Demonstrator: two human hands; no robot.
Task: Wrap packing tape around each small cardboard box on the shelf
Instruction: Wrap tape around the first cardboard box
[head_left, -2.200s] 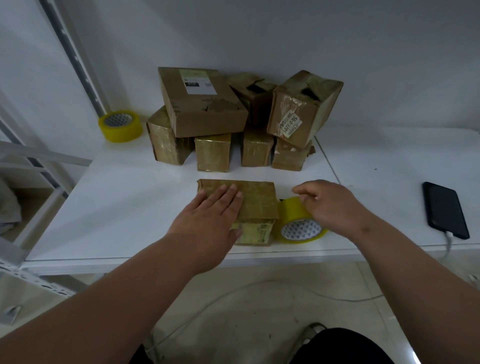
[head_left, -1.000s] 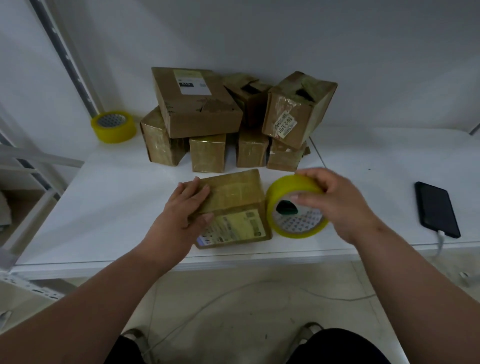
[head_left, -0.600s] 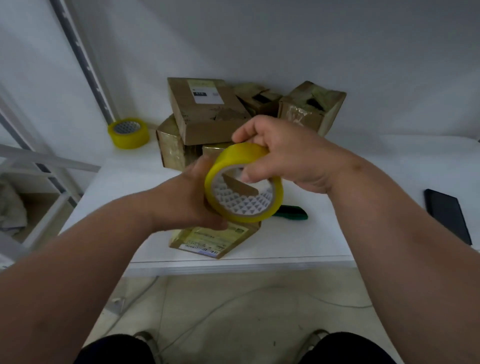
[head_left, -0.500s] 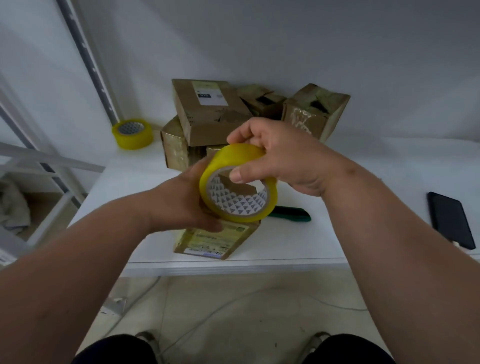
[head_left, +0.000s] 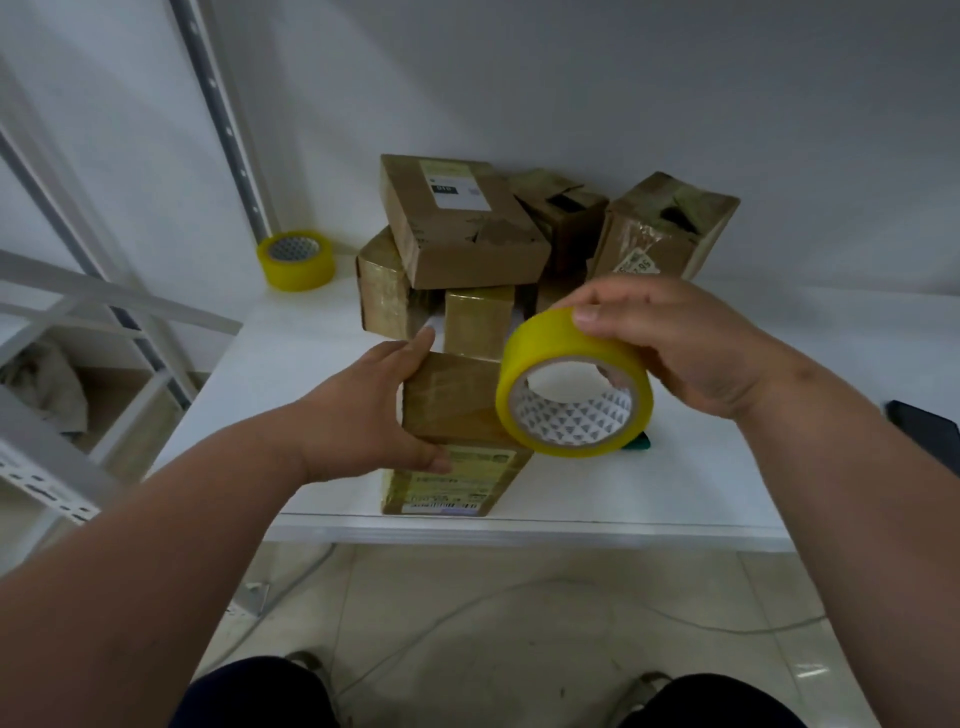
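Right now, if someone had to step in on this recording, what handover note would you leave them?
Left hand grips the small brown cardboard box at the white shelf's front edge.
Right hand holds the yellow packing tape roll lifted beside the box.
Spare yellow tape roll sits back left; stacked cardboard boxes wait behind.
No tape strip visibly pulled out yet.
Left: wrap this box, then the others.

Bare forearms, dark trousers (head_left: 249, 693), shoes (head_left: 641, 683) below

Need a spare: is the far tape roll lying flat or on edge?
Flat: the far roll shows its core opening facing up.
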